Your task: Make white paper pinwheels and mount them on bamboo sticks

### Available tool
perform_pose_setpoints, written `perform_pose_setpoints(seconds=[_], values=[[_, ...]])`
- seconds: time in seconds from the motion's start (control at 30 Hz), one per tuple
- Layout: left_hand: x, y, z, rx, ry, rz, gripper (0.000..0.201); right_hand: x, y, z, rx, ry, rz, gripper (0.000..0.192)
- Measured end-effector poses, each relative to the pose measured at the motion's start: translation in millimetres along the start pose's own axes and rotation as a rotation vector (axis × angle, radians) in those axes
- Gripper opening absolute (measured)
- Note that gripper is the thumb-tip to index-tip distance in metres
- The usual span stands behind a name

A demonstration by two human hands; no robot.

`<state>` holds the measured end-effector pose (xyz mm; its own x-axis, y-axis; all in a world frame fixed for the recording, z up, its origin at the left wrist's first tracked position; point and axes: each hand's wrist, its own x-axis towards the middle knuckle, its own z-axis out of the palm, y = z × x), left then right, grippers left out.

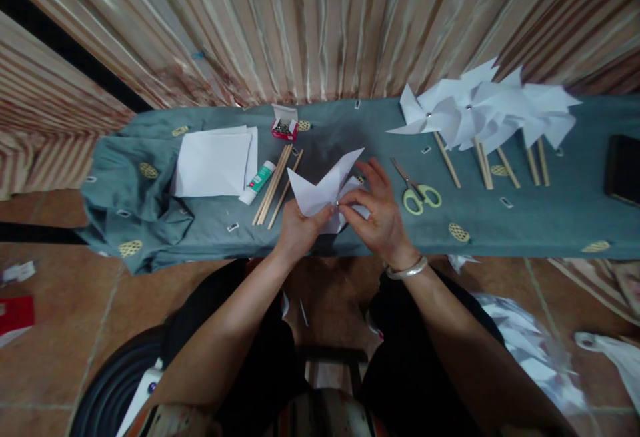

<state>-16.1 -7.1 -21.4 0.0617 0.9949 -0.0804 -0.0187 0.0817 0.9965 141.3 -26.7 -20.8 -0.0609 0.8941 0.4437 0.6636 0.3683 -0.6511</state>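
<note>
A half-folded white paper pinwheel (325, 187) lies at the front middle of a bench covered in grey-green cloth (525, 223). My left hand (299, 229) pinches its near corner at the centre. My right hand (377, 213), with a silver bangle on the wrist, presses the folded flaps from the right, fingertips meeting the left hand's at the paper's centre. Both hands hold the same paper piece.
Wooden sticks (275, 183), a glue stick (257, 182) and a stack of white paper (215, 162) lie to the left. A small red box of pins (285, 129) sits behind. Green-handled scissors (417, 191) lie to the right, finished pinwheels on sticks (490, 117) farther right, a black object (623, 169) at the far right. Paper scraps litter the floor.
</note>
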Motion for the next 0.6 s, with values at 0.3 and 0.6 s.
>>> perform_pose_setpoints(seconds=[0.3, 0.6], values=[[-1.4, -2.6, -1.0, 0.009, -0.012, 0.0, 0.033, 0.5, 0.2, 0.6, -0.004, -0.006, 0.004, 0.01], [-3.7, 3.1, 1.2, 0.006, 0.007, -0.01, 0.03, 0.2, 0.6, 2.2, 0.006, -0.012, 0.022, 0.01]])
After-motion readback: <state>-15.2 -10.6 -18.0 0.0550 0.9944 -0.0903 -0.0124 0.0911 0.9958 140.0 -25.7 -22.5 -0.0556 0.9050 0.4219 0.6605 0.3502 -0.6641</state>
